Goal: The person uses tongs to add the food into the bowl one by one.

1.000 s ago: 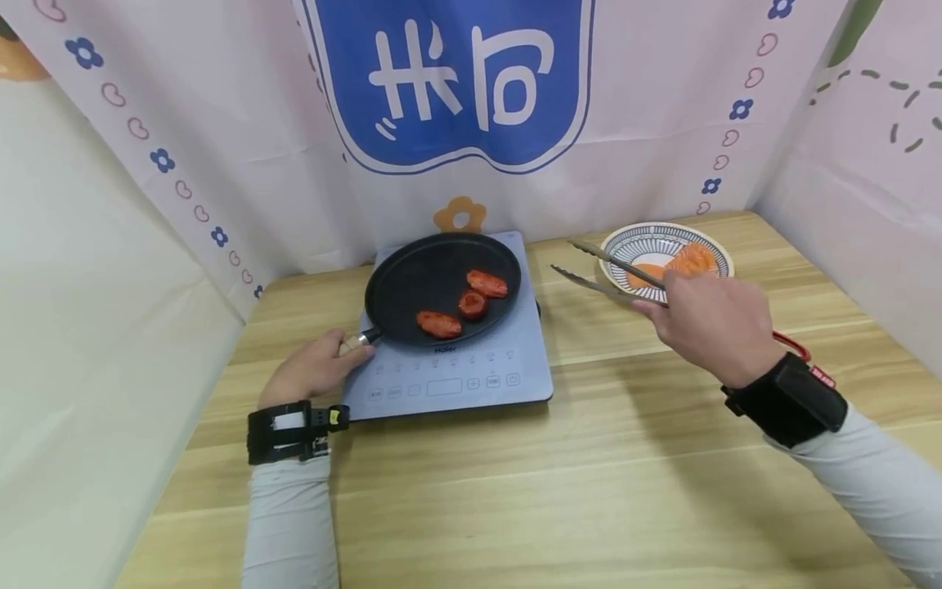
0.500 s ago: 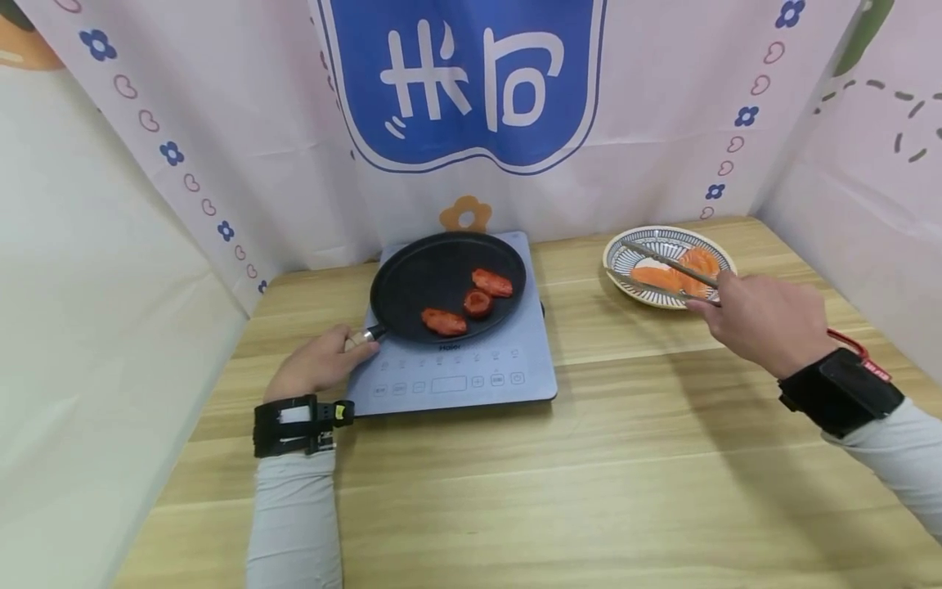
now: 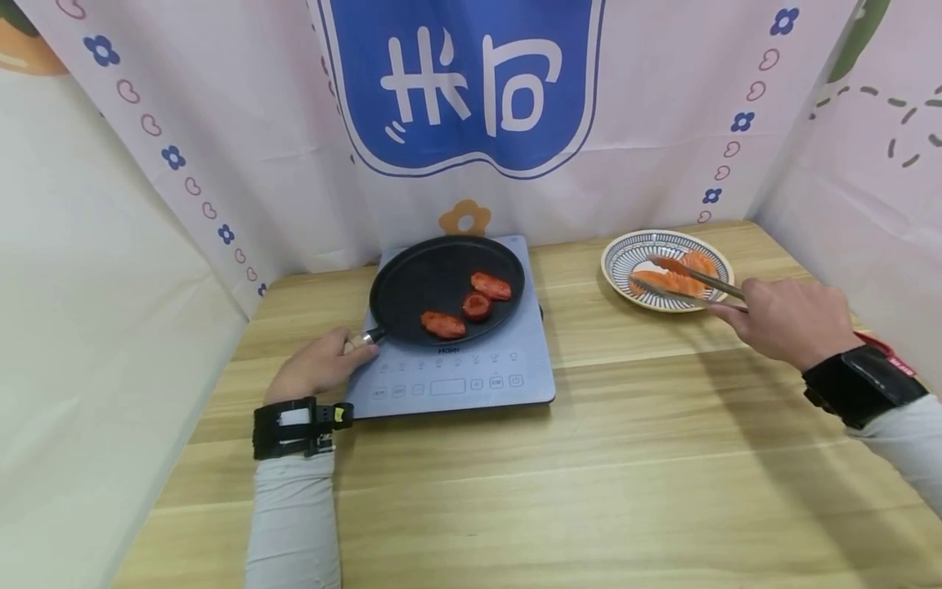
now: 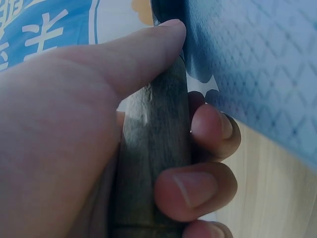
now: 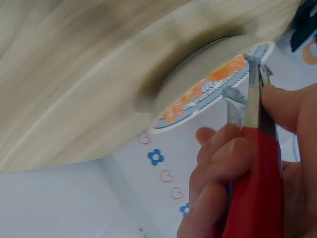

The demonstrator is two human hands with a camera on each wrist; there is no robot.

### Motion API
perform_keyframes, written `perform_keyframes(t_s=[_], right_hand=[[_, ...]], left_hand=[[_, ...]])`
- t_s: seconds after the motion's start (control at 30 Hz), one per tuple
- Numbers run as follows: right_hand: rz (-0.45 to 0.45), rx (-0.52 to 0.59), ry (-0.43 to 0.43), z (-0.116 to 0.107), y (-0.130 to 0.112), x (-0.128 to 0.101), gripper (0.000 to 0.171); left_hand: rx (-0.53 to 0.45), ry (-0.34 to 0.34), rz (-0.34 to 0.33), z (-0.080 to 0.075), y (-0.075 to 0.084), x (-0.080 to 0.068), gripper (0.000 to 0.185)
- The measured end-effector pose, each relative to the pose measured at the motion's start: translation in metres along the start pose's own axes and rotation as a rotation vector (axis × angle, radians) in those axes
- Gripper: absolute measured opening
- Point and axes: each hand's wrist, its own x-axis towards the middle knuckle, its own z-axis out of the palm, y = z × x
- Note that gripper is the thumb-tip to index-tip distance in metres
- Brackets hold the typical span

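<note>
Orange salmon slices [image 3: 673,278] on the striped round plate [image 3: 625,252] near the tabletop's far right corner could slip if the right hand [image 3: 791,321], clenched on the red-handled metal tongs [image 3: 688,282], pinches weakly, while the left hand [image 3: 316,368] grips the black pan's wooden handle [image 4: 153,163].

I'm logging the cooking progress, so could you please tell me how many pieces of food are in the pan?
3, in the pan's right half: one farthest back, one in the middle, one nearest the front rim. None seems hidden.

Metal tongs [image 3: 680,282] with red grips reach over orange salmon slices [image 3: 673,278] on the striped plate [image 3: 625,249].
</note>
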Motion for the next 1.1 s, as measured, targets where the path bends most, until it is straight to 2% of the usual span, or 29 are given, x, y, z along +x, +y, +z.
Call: perform_keyframes(t_s=[0.27, 0.5, 0.6, 0.73, 0.97, 1.1], right_hand=[[0.008, 0.031, -0.222, 0.003, 0.025, 0.011, 0.064], [-0.002, 0.007, -0.322, 0.003, 0.044, 0.021, 0.068], [-0.010, -0.016, -0.325, 0.005, 0.049, 0.025, 0.072], [-0.023, -0.038, -0.287, 0.007, 0.048, 0.029, 0.071], [-0.018, -0.030, -0.197, 0.013, 0.033, 0.030, 0.048], [0.003, -0.008, -0.189, 0.014, 0.029, 0.027, 0.049]], left_hand=[[0.004, -0.001, -0.003, 0.001, 0.003, 0.000, 0.047], [0.007, 0.006, -0.007, 0.001, 0.005, -0.002, 0.047], [0.008, 0.007, -0.005, 0.001, 0.005, -0.002, 0.046], [0.021, 0.008, -0.001, 0.001, 0.004, -0.003, 0.049], [0.027, 0.007, -0.017, 0.000, 0.002, -0.002, 0.049], [0.026, 0.010, -0.018, 0.002, 0.002, -0.003, 0.049]])
